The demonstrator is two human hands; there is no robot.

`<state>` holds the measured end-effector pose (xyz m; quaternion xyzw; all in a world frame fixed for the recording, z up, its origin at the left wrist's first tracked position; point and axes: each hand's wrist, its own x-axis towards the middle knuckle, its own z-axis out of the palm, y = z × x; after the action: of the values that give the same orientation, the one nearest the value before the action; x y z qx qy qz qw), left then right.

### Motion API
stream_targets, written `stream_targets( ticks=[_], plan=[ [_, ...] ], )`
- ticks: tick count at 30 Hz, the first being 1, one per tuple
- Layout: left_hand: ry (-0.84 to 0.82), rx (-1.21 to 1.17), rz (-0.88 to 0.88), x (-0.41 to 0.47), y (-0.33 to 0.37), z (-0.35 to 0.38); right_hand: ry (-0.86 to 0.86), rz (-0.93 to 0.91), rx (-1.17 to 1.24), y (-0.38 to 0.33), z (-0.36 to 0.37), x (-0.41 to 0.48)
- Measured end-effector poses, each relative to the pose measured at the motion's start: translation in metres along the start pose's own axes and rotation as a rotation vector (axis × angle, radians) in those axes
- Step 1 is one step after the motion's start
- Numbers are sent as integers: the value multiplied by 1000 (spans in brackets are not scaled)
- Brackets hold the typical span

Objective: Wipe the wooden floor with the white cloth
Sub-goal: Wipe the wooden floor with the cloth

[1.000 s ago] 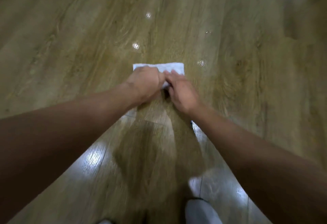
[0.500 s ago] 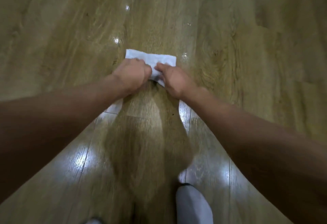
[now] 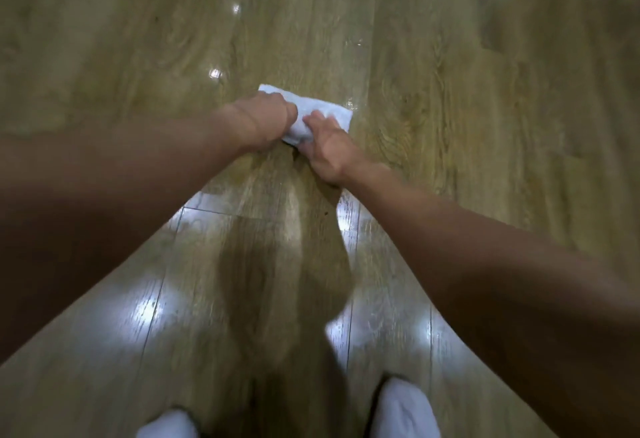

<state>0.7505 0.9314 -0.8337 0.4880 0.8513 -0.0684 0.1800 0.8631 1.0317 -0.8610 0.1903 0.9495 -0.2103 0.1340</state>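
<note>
A folded white cloth (image 3: 317,113) lies on the wooden floor (image 3: 450,98) in the middle of the view. My left hand (image 3: 265,122) covers its left end, fingers curled down over the cloth. From the right, my right hand (image 3: 327,146) grips the near right part, thumb and fingers bent round the fabric. Both arms stretch forward from the bottom corners. Much of the cloth is hidden under the hands.
Glossy planks with bright light reflections (image 3: 349,209) spread all round. My own shadow falls on the floor between the arms. Two white-socked feet (image 3: 403,410) stand at the bottom edge. Small wet-looking glints (image 3: 215,73) lie just beyond the cloth.
The cloth has turned so that its right end sits nearer me, and both hands have shifted with it. My feet have come further into view.
</note>
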Motion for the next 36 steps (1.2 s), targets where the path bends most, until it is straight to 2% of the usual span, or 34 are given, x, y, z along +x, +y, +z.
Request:
stream_targets(
  ticks=[2,6,9,13,18,22,26,30,34,36],
  plan=[
    [7,7,6,-27,18,4,126,-19,35,-3,14,-31],
    [-42,99,-10,-55,51,29,207,-34,-142,-6,38,-61],
    [-74,77,-26,-36,39,19,174,11,-199,-12,20,-30],
    [-82,55,-191,-5,28,1,66,-9,-211,-10,-8,7],
    [25,-68,-178,-17,109,22,74,-18,-229,34,-4,-41],
    [53,-47,-71,-10,162,38,191,170,-95,67,17,-93],
    [181,65,-3,16,127,38,163,201,-86,70,3,-53],
    [82,9,9,25,99,16,51,157,-25,61,-17,-26],
    [36,-49,-50,-7,115,24,158,88,88,45,7,-62],
    [39,25,-54,-20,115,41,177,4,-28,46,24,-73]
  ],
)
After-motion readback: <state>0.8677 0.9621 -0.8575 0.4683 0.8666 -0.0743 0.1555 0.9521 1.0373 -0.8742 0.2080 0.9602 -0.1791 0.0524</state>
